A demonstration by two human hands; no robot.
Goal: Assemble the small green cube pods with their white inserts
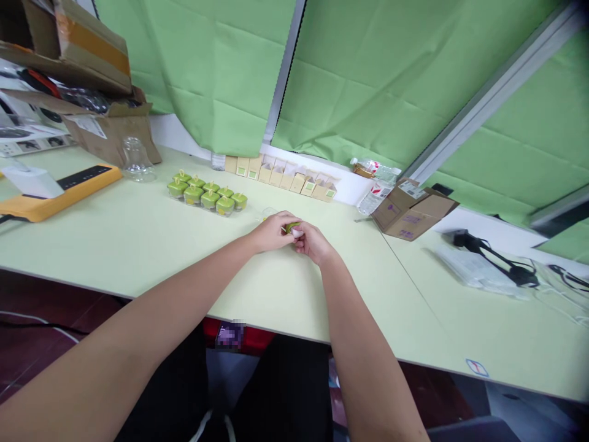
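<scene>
My left hand [276,230] and my right hand [315,241] meet above the middle of the table. Their fingers are closed around a small green-and-white item [292,229], mostly hidden by the fingers. Just behind my left hand, a clear piece of plastic [267,213] lies partly covered. To the left stand several small clear tubs with green lids [209,197], set close together in rows, with yellowish loops on top. Behind my hands, a row of small cream-coloured boxes [278,173] lines the back of the table, some with raised flaps.
An orange power strip [76,190] with a white plug, a clear glass vessel [137,161] and cardboard boxes [108,132] occupy the left. Plastic bottles [375,195], a carton [409,212], a black cabled device [499,261] and plastic bags [473,267] lie right.
</scene>
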